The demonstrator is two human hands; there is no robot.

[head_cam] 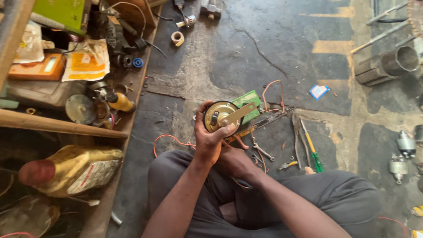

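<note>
So you're sitting cross-legged on the floor (273, 53), grey trousers at the bottom of the view, and both hands are up in front of your knees. Your left hand (210, 140) is wrapped around the lower edge of the round brass-coloured horn (219, 115), thumb pressed on its face, so it's clamped on it and holding it just above the floor. Your right hand (236, 162) sits lower, tucked under and behind the left one, and I can't tell whether it's gripping anything or just bracing. The horn has a flat metal bracket (240, 113) sticking out to the right across a green box (250, 105) behind it.

Looks to me like you're at the inspect-and-hold stage, turning the horn to look at its face. If you want a tool next, you'd need that right hand free, and the left has to keep the horn steady.

Just past your knees there's a small spanner (263, 152), then pliers (299, 136) and a green-handled screwdriver (313, 153) lying side by side. Orange wire (169, 140) loops out on the floor left of your hand, and more of it curls up behind the box. Further out there's a blue-and-white packet (318, 91), a roll of tape (177, 38), and a metal pipe (387, 65) at the far right. The wooden shelf (57, 124) on your left is crammed with parts and a yellow oil bottle (75, 169)
</note>
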